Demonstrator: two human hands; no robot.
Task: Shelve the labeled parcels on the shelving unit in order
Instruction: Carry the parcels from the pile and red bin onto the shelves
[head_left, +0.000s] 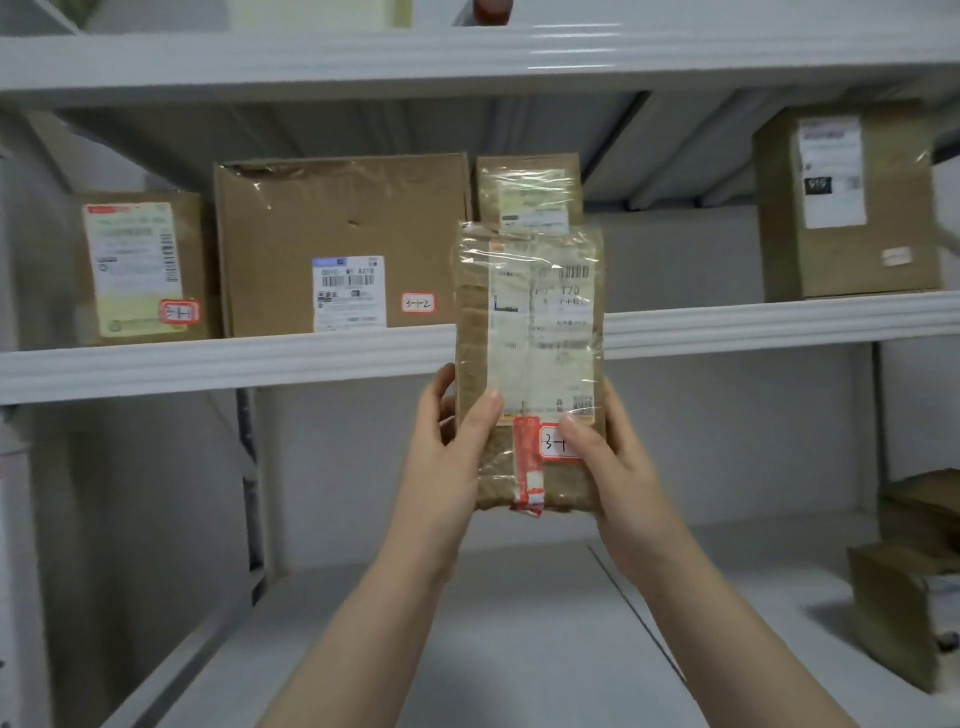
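Your left hand (447, 457) and right hand (602, 467) both grasp the flat, tape-wrapped brown parcel (530, 332), held upright just right of and below the large brown cardboard box tagged 3-1-2 (332, 223). You look mid-placement; next, likely lift it further right of that box, beyond the small taped brown box (527, 187).

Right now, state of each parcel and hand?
Held parcel: upright, off the shelf, in both hands.
Left hand: grips its left edge.
Right hand: grips right edge, thumb covering the tag.
3-1-1 box: shelved, upright.
3-1-2 box: shelved, right of it.
Third box: shelved, partly hidden.
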